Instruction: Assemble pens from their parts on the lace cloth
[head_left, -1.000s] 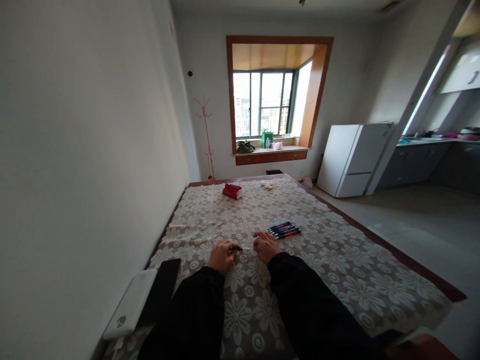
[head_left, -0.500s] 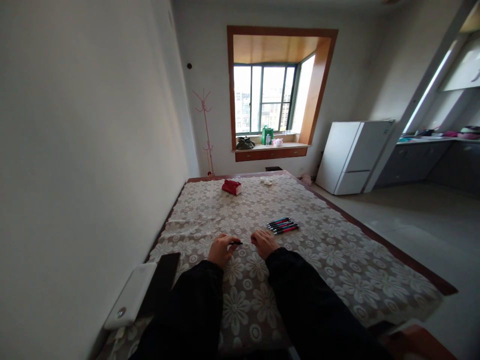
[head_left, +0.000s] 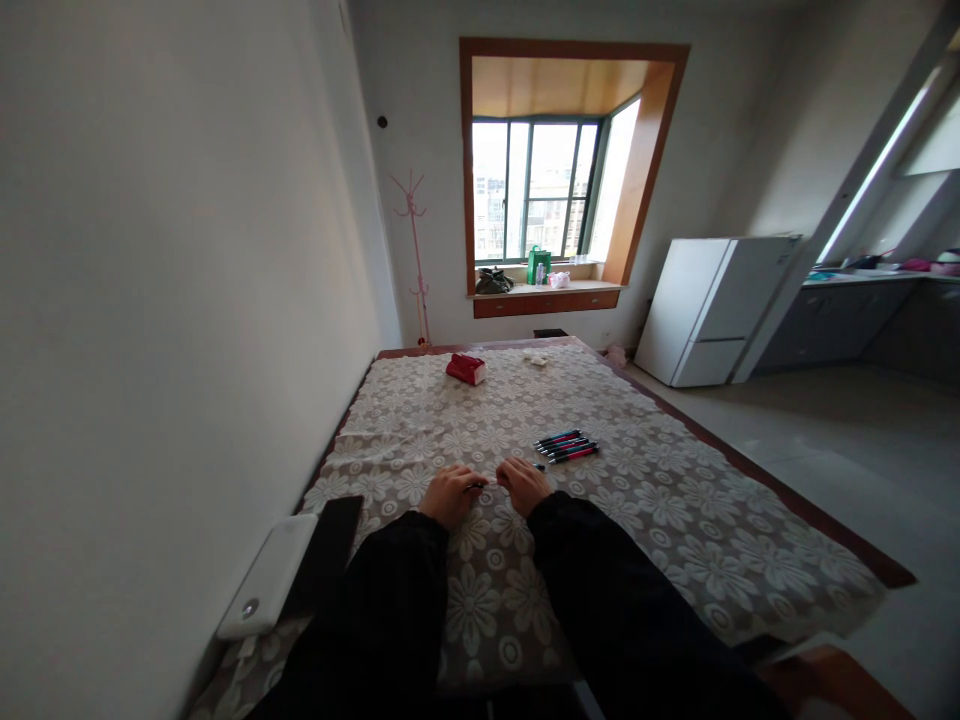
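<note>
Pinching a thin dark pen point(head_left: 475, 486) between them just above the table point(head_left: 675, 520), the left hand point(head_left: 450, 495) and right hand point(head_left: 523, 485) grip so lightly that it could slip and roll toward the pens point(head_left: 566, 446) just beyond the right hand.

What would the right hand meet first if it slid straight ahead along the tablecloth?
Probably the small row of black-and-pink pens, lying just beyond and slightly right of the right hand; depth is hard to judge.

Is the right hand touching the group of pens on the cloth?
Apart. Head view shows patterned cloth between the right hand and the group of pens.
</note>
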